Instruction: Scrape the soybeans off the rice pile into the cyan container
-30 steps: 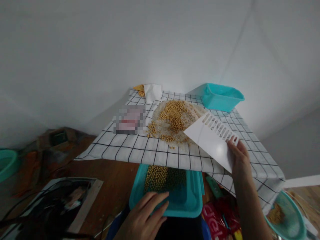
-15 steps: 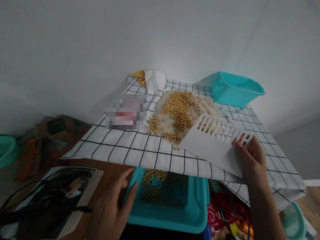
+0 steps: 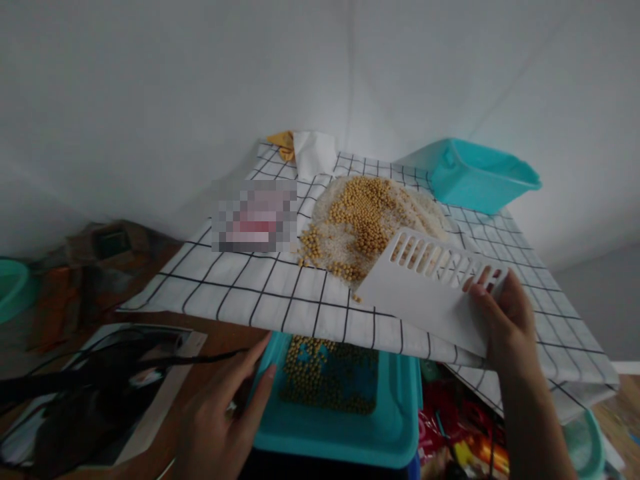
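Note:
My right hand [image 3: 500,320] is closed on the edge of a white slotted plastic scraper [image 3: 425,293], whose corner rests at the near edge of a pile of yellow beans and white rice [image 3: 363,223] on a checked cloth [image 3: 260,293]. My left hand [image 3: 220,413] lies with fingers stretched against the left rim of a teal tray [image 3: 395,427], which sits below the cloth's front edge and holds several yellow beans [image 3: 325,373].
A second teal tub [image 3: 480,177] stands at the cloth's far right corner by the white wall. A blurred pinkish packet [image 3: 255,217] lies left of the pile. Black cables [image 3: 100,373] and a picture lie lower left; coloured wrappers [image 3: 460,440] lower right.
My left hand slid from the tray's near rim to its left side. The scraper tilted flatter and edged toward the pile. The beans in the tray are spread out more.

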The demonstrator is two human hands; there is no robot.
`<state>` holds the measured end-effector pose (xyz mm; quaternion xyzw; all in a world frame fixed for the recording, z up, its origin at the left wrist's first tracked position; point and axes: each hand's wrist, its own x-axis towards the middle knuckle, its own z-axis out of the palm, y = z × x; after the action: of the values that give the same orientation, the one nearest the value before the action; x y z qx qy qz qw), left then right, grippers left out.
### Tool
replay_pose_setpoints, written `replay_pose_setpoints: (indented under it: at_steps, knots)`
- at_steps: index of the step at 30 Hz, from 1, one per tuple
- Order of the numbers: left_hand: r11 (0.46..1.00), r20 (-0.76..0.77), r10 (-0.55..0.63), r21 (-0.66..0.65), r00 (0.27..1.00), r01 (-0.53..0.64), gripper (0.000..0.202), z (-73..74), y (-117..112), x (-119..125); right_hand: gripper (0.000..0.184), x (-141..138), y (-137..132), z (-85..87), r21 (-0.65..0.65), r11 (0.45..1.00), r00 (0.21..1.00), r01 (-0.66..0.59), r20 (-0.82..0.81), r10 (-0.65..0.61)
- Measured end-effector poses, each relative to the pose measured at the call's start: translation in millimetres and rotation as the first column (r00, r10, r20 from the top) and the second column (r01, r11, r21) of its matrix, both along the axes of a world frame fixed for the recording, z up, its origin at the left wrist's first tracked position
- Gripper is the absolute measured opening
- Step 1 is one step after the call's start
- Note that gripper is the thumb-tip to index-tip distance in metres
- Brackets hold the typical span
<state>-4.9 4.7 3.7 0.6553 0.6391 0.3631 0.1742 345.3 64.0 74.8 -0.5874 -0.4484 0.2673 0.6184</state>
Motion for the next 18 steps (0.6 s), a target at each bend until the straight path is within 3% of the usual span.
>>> replay_pose_setpoints:
  at_steps: [3, 7, 12, 18]
  knots:
    - [1.0, 0.015, 0.001, 0.008, 1.0, -0.001, 0.035, 1.2, -3.9, 2.9, 0.024, 3.4, -2.3, -3.3, -0.02, 0.999, 0.999, -0.044, -0.024, 0.044]
    - [0.994, 0.041, 0.088, -0.073, 0.995, -0.085, 0.038, 4.0, -8.0, 8.2, 0.031, 9.3, -11.7, -4.2, -0.089, 0.99, 0.993, -0.106, -0.07, 0.1]
    - [0.997, -0.007, 0.068, -0.045, 0.998, -0.069, 0.04, 3.2, -6.0, 4.2, 0.033, 5.5, -13.6, 3.6, -0.013, 0.997, 0.988, 0.07, -0.136, -0.071]
    - [1.0, -0.065, 0.007, -0.006, 0.998, -0.008, 0.043, 5.7, 0.4, 0.0, 0.037, 12.3, -4.3, 1.5, -0.082, 0.972, 0.915, 0.222, -0.325, -0.237]
